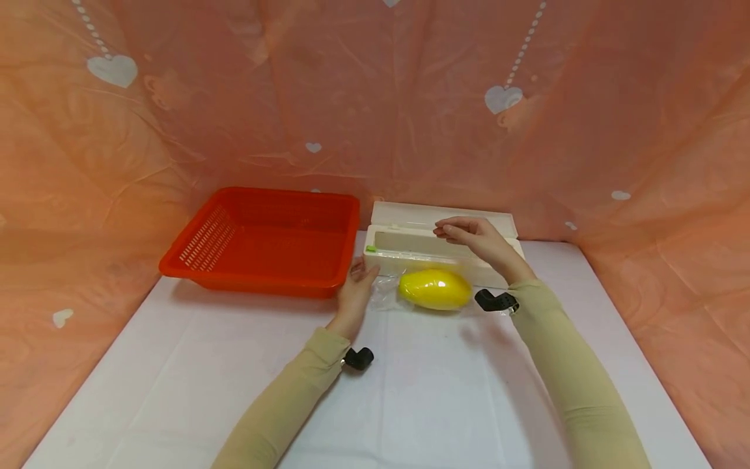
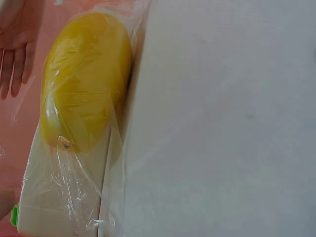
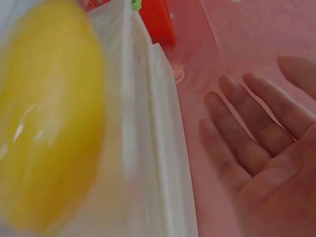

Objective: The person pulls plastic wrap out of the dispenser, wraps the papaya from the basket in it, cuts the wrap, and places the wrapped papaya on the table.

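Fingers (image 3: 259, 121) look slack and released on both sides to me. Leftmost I see a red basket (image 1: 263, 284); right of it, the left hand (image 1: 355, 293) sits by the left end of the white box (image 1: 418, 262), though from here I cannot tell whether they touch. The box stands with its lid (image 1: 404, 213) raised at the far side. Just on its near side lies the yellow fruit (image 1: 435, 290), wrapped in a clear bag (image 1: 383, 294). Rightmost, the right hand (image 1: 482, 243) hovers above the box.
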A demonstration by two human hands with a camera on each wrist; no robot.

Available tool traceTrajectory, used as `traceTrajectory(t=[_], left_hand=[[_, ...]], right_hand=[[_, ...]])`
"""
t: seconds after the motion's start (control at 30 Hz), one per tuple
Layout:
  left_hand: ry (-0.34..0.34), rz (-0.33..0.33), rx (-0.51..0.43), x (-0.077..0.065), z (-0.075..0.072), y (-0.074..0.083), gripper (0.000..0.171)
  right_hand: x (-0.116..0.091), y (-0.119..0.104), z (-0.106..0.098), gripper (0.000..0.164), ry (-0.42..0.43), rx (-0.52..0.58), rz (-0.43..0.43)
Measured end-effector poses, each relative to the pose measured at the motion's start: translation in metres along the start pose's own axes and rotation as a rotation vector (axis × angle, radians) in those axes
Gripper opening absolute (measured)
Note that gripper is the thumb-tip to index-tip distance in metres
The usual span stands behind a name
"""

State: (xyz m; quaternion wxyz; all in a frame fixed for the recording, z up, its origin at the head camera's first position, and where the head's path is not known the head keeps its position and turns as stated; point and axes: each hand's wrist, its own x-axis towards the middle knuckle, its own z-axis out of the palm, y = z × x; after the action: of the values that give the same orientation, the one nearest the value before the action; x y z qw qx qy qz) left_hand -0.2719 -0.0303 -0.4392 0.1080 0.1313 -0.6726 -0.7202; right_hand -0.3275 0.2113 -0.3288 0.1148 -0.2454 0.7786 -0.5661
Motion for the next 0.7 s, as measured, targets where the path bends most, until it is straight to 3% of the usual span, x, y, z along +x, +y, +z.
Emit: traceTrajectory(t=[0.23,0.4,0.53,0.7], left_hand=[[-0.046,-0.073,-0.075,0.003,0.003,0.007,0.065],[-0.052,-0.044,-0.07,0.007,0.007,0.008,0.068],[-0.051,-0.029,-0.114,0.017,0.012,-0.001,0.071],[-0.062,-0.044,-0.148,0.037,0.017,-0.024,0.08]], right_hand=[[0.026,-0.003,0.012,0.035,-0.078,0.052,0.039],[0.042,-0.003,0.024,0.035,-0.13,0.027,0.046],[0.051,-0.006,0.033,0.036,-0.172,0.063,0.07],[0.064,0.001,0.042,0.035,-0.226,0.064,0.095]])
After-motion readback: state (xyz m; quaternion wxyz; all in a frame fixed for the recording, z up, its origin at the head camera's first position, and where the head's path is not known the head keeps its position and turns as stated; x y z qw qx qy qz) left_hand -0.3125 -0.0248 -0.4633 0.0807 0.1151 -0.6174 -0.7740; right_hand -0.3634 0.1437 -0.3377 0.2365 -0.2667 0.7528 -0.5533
